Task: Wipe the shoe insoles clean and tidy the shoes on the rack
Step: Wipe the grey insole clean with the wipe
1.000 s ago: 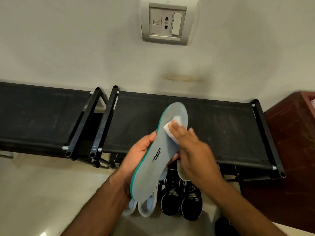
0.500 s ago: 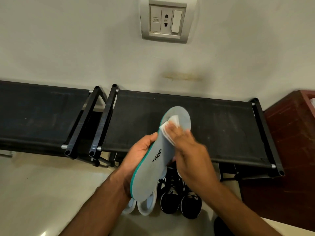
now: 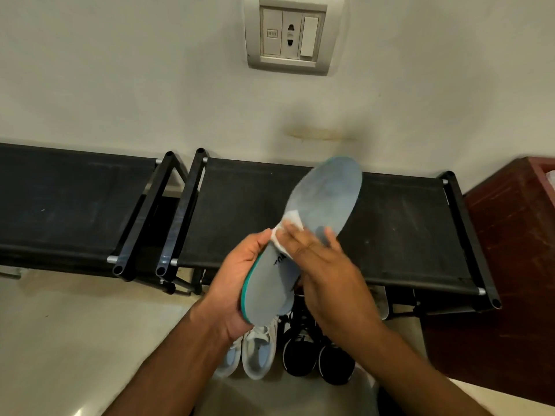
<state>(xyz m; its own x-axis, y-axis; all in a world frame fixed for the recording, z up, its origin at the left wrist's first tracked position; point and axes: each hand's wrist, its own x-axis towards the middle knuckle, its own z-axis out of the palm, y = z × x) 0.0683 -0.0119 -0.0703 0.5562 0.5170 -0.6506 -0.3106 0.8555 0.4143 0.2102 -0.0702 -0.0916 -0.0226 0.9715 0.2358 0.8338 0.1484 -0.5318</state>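
A grey insole (image 3: 324, 199) with a teal edge is held up over the shoe rack, its toe end pointing up and right. My left hand (image 3: 237, 283) grips its heel end from the left side. My right hand (image 3: 324, 271) presses a white wipe (image 3: 289, 226) flat against the insole's middle. Below my hands, a pair of white sneakers (image 3: 255, 352) and a pair of black sneakers (image 3: 315, 355) stand on the floor in front of the rack.
Two black fabric-topped shoe racks (image 3: 399, 229) (image 3: 60, 205) stand side by side against a white wall. A wall socket plate (image 3: 289, 36) is above. A dark red-brown cabinet (image 3: 510, 265) stands at the right. The floor is pale tile (image 3: 75, 340).
My right hand has slid the wipe from the insole's toe end down toward its middle. The insole has tilted a little to the right.
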